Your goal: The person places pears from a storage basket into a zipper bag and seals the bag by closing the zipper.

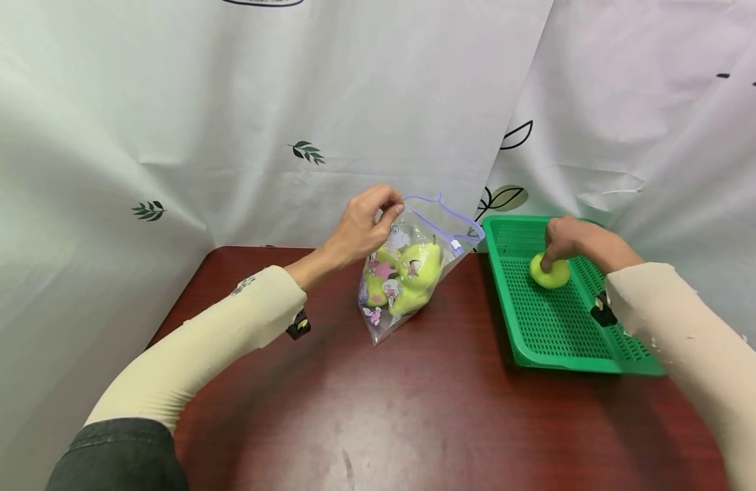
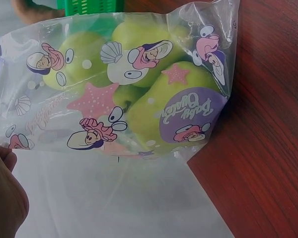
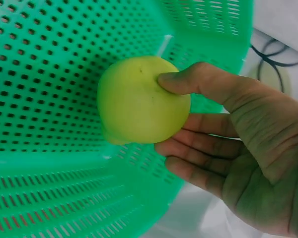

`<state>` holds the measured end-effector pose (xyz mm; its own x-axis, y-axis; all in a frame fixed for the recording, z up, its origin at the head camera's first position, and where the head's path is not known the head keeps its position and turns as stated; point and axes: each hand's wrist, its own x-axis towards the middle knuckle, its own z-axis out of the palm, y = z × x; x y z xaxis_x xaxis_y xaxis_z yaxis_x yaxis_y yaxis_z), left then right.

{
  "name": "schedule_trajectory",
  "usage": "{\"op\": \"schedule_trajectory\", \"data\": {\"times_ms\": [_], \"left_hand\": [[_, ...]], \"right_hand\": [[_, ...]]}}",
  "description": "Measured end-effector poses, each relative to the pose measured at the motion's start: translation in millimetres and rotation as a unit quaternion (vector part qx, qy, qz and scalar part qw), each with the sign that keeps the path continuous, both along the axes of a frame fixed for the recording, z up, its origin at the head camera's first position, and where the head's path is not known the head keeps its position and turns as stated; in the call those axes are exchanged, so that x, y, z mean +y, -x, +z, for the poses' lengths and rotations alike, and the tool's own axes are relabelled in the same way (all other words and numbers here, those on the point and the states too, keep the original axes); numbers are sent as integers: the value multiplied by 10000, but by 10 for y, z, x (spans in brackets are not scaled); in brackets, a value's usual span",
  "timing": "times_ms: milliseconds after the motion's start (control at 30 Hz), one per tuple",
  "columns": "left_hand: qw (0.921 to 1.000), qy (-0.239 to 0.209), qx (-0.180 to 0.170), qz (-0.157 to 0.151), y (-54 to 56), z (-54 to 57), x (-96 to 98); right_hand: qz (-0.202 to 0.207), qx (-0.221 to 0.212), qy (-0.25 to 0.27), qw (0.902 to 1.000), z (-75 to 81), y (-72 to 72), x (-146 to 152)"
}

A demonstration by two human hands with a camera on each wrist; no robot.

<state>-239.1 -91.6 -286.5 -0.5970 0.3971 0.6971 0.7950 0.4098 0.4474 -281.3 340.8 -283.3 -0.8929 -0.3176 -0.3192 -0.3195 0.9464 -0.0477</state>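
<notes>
My left hand (image 1: 367,219) pinches the upper left edge of a clear zip bag (image 2: 44,119) printed with pink stars and cartoon figures. Several yellow-green pears (image 1: 419,264) sit inside it, and its purple-edged mouth gapes toward the right. The bag's lower corner hangs at the table's far part. Over on the right, my right hand (image 1: 571,240) grips a yellow-green pear (image 3: 139,101) inside a green plastic basket (image 1: 507,307). The thumb presses on the top of this pear, while the other fingers lie along its side; their tips are partly hidden behind it.
A dark red wooden table (image 1: 378,416) lies under the bag and basket. White curtains (image 1: 366,102) with leaf prints hang close behind and at the left. The basket's raised rim surrounds the right hand's pear.
</notes>
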Motion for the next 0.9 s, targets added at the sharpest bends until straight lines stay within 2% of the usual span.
{"op": "schedule_trajectory", "data": {"times_ms": [200,633,900], "left_hand": [[10000,-24,15,21,6,-7,-1],[10000,-26,11,51,20,-18,-17],[10000,6,56,27,35,-10,-16]], "right_hand": [[-1,621,191,9979,221,19,35],[-119,1265,872,9881,720,-38,-64],[-115,1369,1452,9798,881,-95,-268]]}}
